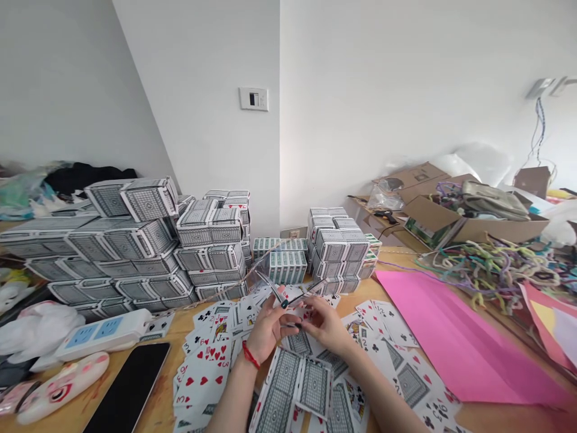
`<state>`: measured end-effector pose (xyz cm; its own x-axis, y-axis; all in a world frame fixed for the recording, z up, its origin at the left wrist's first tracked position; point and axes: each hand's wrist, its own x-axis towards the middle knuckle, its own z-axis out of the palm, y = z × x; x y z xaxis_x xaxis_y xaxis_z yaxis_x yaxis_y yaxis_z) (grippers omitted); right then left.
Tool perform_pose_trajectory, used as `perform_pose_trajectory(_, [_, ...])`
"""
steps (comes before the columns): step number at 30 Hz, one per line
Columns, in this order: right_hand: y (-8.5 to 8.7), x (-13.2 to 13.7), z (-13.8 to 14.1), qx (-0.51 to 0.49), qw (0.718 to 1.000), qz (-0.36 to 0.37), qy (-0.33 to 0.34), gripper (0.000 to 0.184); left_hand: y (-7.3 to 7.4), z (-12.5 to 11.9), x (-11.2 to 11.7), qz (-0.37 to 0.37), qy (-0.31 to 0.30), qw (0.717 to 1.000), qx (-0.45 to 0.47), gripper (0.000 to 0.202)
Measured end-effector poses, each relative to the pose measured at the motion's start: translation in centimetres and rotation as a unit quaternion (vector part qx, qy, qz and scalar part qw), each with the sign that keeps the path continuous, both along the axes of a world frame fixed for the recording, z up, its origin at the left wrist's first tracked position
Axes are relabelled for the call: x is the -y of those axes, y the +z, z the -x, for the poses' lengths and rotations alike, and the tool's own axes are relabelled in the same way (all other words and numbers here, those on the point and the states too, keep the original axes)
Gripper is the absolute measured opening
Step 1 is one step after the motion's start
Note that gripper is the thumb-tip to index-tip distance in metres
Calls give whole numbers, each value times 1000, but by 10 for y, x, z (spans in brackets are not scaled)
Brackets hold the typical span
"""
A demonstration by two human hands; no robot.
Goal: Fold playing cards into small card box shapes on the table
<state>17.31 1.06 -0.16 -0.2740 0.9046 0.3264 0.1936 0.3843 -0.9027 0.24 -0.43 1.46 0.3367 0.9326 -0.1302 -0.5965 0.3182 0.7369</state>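
My left hand, with a red string on its wrist, is closed around a playing card seen nearly edge-on and tilted up to the left. My right hand pinches another playing card, also close to edge-on, slanting up to the right. The fingers of both hands nearly meet, and whether the two cards are joined is hard to make out. Below the hands lies a block of joined grey-backed cards. Loose cards are spread around it, some face up.
Folded-card blocks are stacked at the left and behind my hands, with green blocks between. A phone, power strip, pink sheet, tangled cords and an open cardboard box also occupy the table.
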Motion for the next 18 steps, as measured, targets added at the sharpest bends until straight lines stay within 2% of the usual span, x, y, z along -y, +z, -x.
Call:
perform_pose_trajectory(3, [2, 3, 14, 175, 982, -72, -9, 37, -2, -1, 0, -1, -6, 1000, 5, 63])
perform_pose_trajectory(7, [0, 3, 21, 269, 958, -88, -44, 26, -7, -1, -1, 0, -10, 1000, 11, 62])
perform_pose_trajectory(10, [-3, 2, 17, 276, 955, -97, -47, 12, -8, 0, -1, -3, -14, 1000, 15, 62])
perform_pose_trajectory(14, [-5, -1, 8, 244, 965, -89, -44, 5, -5, 2, 0, -14, -35, 999, 35, 65])
perform_pose_trajectory(18, [-11, -4, 1, 199, 974, -102, -32, 22, 1, 5, 4, -45, -72, 994, 67, 64])
